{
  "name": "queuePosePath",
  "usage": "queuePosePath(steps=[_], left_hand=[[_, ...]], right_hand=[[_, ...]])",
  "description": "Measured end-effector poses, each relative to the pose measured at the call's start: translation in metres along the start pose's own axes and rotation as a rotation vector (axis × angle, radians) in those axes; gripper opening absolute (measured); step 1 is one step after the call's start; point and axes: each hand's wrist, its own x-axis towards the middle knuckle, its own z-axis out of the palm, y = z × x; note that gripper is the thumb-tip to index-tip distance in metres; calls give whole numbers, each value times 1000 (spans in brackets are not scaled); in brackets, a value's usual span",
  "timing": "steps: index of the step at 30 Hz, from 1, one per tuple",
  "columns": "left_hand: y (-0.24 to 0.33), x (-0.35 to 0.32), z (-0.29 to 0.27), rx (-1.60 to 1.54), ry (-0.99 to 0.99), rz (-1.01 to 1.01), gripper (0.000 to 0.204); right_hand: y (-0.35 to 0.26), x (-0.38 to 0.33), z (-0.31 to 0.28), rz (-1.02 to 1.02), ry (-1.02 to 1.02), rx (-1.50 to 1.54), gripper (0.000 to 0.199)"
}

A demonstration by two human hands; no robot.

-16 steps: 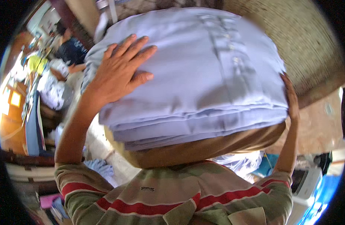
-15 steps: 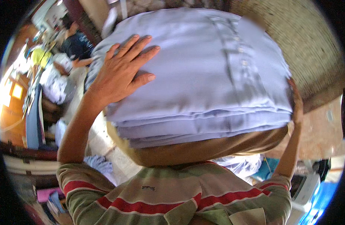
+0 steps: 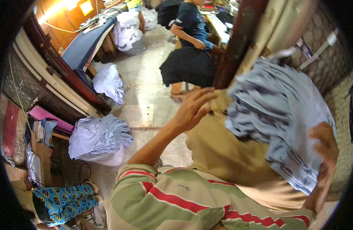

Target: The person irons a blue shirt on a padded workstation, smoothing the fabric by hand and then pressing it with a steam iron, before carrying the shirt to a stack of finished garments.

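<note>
The person carries a stack of pale blue folded cloth [image 3: 276,115] lying on a tan fabric bundle [image 3: 230,157], the whole load tilted and held up between the two hands. The left hand [image 3: 193,107] presses flat against the upper left edge of the tan bundle, fingers spread and slightly curled, its forearm rising from a sleeve striped green, cream and red [image 3: 165,199]. The right hand [image 3: 324,147] is blurred; it lies against the far right side of the blue stack, fingers wrapped on the cloth edge, so the hands are well apart with the load clamped between them. Beyond the left hand, a dark red post [image 3: 238,42] stands upright, and just beside it a dark garment [image 3: 188,67] hangs over a wooden stool. Farther off, another person in a dark top [image 3: 190,23] sits at a bench. To the left of the left forearm, on the tiled floor [image 3: 146,92], lie two heaps of pale blue cloth, a larger one [image 3: 98,138] near and a smaller one [image 3: 107,82] farther away. Below the larger heap, a blue patterned cloth with yellow marks [image 3: 63,201] lies low on the left.
</note>
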Motion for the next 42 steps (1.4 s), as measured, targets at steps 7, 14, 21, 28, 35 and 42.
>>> queuePosePath(steps=[7, 14, 21, 28, 35, 42], left_hand=[[-119, -166, -121, -181, -16, -705, 38], [-186, -230, -210, -204, 268, -939, 40], [-318, -234, -252, -179, 264, -1001, 38], [-428, -342, -268, 143, 308, -1559, 47], [-445, -381, -268, 84, 244, -1981, 43], [-641, -307, -346, 145, 445, -1892, 40]], right_hand=[[-114, 281, 90, -808, -201, 368, 25], [-152, 479, 161, -1461, -221, 333, 17], [-74, 641, 323, -1148, -144, 339, 10], [97, 734, 646, 153, -433, 687, 21], [212, 670, 769, 592, -893, 1236, 16], [300, 828, 784, 802, -696, 1074, 19]])
